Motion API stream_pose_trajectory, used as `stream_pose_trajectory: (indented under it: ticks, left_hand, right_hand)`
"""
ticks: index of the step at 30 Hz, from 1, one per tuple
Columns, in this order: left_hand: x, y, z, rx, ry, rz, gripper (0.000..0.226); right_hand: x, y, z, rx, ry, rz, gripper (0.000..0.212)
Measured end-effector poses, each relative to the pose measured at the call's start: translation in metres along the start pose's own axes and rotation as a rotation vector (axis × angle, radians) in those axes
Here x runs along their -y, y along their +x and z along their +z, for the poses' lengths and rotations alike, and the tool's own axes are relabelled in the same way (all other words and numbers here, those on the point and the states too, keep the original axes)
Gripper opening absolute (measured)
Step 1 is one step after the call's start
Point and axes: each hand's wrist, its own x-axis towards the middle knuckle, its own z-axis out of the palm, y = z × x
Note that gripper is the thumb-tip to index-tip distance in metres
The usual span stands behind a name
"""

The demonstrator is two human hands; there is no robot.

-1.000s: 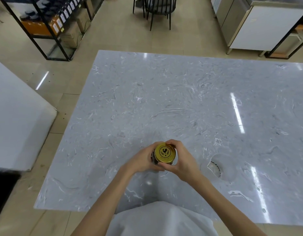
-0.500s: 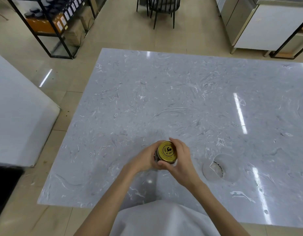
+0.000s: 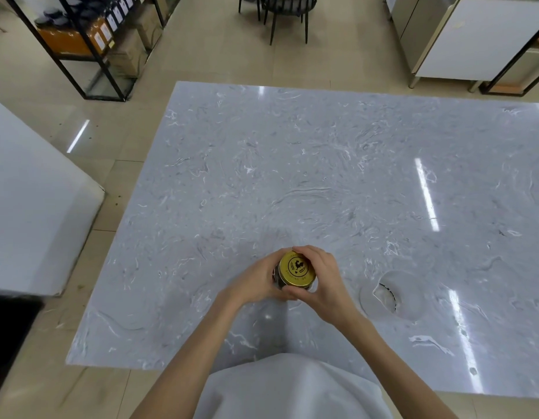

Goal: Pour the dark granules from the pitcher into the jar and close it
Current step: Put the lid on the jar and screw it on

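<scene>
A small glass jar (image 3: pixel 277 278) with dark contents stands near the front of the grey marble table (image 3: pixel 322 176). A gold lid (image 3: pixel 297 268) with a black emblem sits on top of it. My left hand (image 3: pixel 256 279) wraps the jar's body from the left. My right hand (image 3: pixel 321 278) curls around the lid's rim from the right, thumb in front. A clear, see-through pitcher (image 3: pixel 390 293) stands on the table to the right of my hands, a few dark specks at its spout. Most of the jar is hidden by my fingers.
A second white table (image 3: pixel 35 213) stands to the left across a strip of floor. Black shelving (image 3: pixel 89 40) with boxes is at the far left, a black chair (image 3: pixel 287 10) at the far middle, white cabinets (image 3: pixel 474 37) at the far right.
My right hand's fingers have shifted around the lid, and the emblem on it has turned. The jar stays in the same spot; the view has shifted slightly.
</scene>
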Motion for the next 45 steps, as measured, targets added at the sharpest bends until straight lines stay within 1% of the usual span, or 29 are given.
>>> stream_pose_trajectory:
  ticks: [2,5,8,10,12,16,18,20,22,24,26,27,28,30,32,33,35,37,39,41,43,45]
  left_hand:
    - [-0.001,-0.001,0.0,-0.011,0.018,0.006,0.085]
    - [0.0,-0.001,0.001,-0.025,0.021,0.004,0.081]
    - [0.001,-0.001,0.002,-0.032,0.016,-0.015,0.079]
    - [-0.001,0.0,0.002,-0.037,0.019,-0.028,0.075]
    - [-0.004,0.0,0.001,-0.039,0.03,-0.031,0.073]
    - [-0.005,-0.002,0.0,-0.042,0.035,-0.028,0.077]
    - [-0.005,-0.003,0.002,-0.054,0.022,-0.031,0.079]
    - [-0.004,-0.002,0.004,-0.063,0.017,-0.023,0.079]
    - [-0.001,-0.001,0.004,-0.059,-0.023,-0.017,0.078]
    - [-0.002,-0.001,0.002,-0.05,-0.055,-0.035,0.078]
    - [-0.007,-0.001,0.0,-0.06,-0.026,-0.037,0.078]
    - [-0.008,-0.001,0.0,-0.067,-0.007,-0.025,0.077]
    - [-0.008,-0.001,-0.001,-0.069,0.005,-0.01,0.078]
    - [-0.007,-0.001,0.0,-0.059,0.014,0.001,0.081]
    - [-0.008,-0.001,0.001,-0.052,0.024,-0.004,0.078]
    - [-0.01,0.0,0.002,-0.055,0.027,-0.007,0.074]
    - [-0.014,-0.001,0.002,-0.074,0.029,-0.016,0.073]
    - [-0.014,-0.003,0.001,-0.086,-0.013,-0.015,0.081]
    - [-0.009,-0.005,0.001,-0.093,-0.062,-0.018,0.084]
    - [-0.007,-0.005,0.002,-0.091,-0.088,-0.02,0.083]
    - [-0.009,-0.002,0.004,-0.079,-0.058,-0.003,0.082]
    - [-0.014,0.003,0.005,-0.072,-0.007,0.004,0.079]
  right_hand:
    - [0.0,-0.003,0.007,-0.043,-0.07,-0.021,0.067]
    - [0.006,-0.007,0.024,-0.136,-0.236,-0.04,0.059]
    - [0.013,-0.008,0.033,-0.22,-0.26,-0.017,0.053]
    - [0.018,-0.005,0.033,-0.238,-0.256,0.023,0.053]
    - [0.02,-0.004,0.031,-0.234,-0.25,0.056,0.055]
    - [0.012,-0.004,0.02,-0.13,-0.227,0.058,0.068]
    - [0.009,-0.002,0.02,-0.156,-0.179,0.114,0.073]
    - [0.013,0.002,0.027,-0.255,-0.158,0.188,0.073]
    - [0.021,0.004,0.035,-0.332,-0.204,0.234,0.073]
    - [0.025,0.003,0.035,-0.308,-0.287,0.247,0.078]
    - [0.021,0.0,0.028,-0.263,-0.34,0.23,0.081]
    - [0.019,0.002,0.022,-0.242,-0.309,0.21,0.08]
    - [0.017,0.006,0.015,-0.203,-0.227,0.176,0.076]
    - [0.016,0.021,0.004,-0.075,-0.018,0.057,0.062]
    - [0.019,0.036,0.001,0.006,0.061,-0.024,0.048]
    - [0.021,0.039,0.005,-0.015,0.066,-0.022,0.041]
    - [0.023,0.032,0.016,-0.142,0.089,0.063,0.034]
    - [0.025,0.012,0.029,-0.219,0.097,0.184,0.037]
    - [0.025,-0.006,0.032,-0.219,0.094,0.241,0.047]
    - [0.021,-0.007,0.023,-0.188,0.064,0.239,0.052]
    - [0.02,0.01,0.011,-0.164,0.064,0.189,0.048]
    - [0.021,0.03,0.004,-0.123,0.164,0.137,0.039]
